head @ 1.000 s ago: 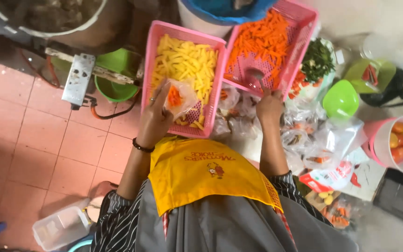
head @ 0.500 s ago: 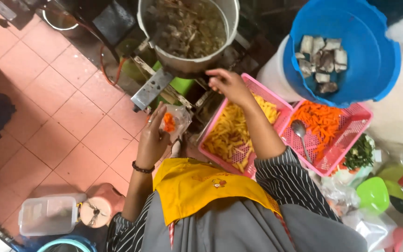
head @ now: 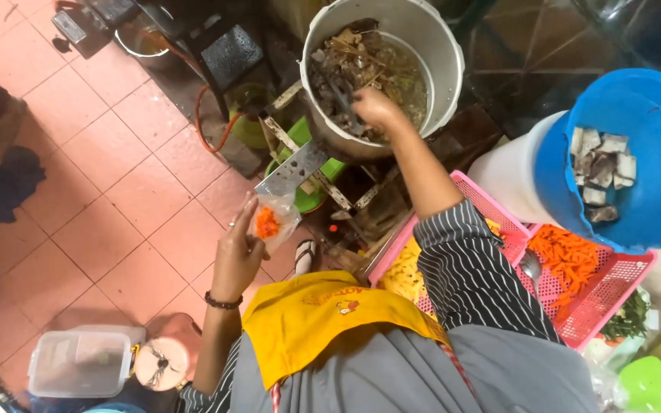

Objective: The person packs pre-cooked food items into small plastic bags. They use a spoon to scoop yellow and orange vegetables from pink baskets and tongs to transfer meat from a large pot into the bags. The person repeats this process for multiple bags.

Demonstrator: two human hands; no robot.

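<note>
My right hand (head: 376, 107) has travelled up from above the pink basket (head: 491, 206) and now sits over the big metal pot (head: 430, 53), fingers closed on a dark ladle handle (head: 343, 107) that slants up and left into the broth. My left hand (head: 239, 248) pinches a small clear bag (head: 273, 218) of orange bits, its long axis upright, mouth pointing upward. Below lies a pink tiled floor (head: 116, 191); a blue basin (head: 652, 153) sits to the right.
</note>
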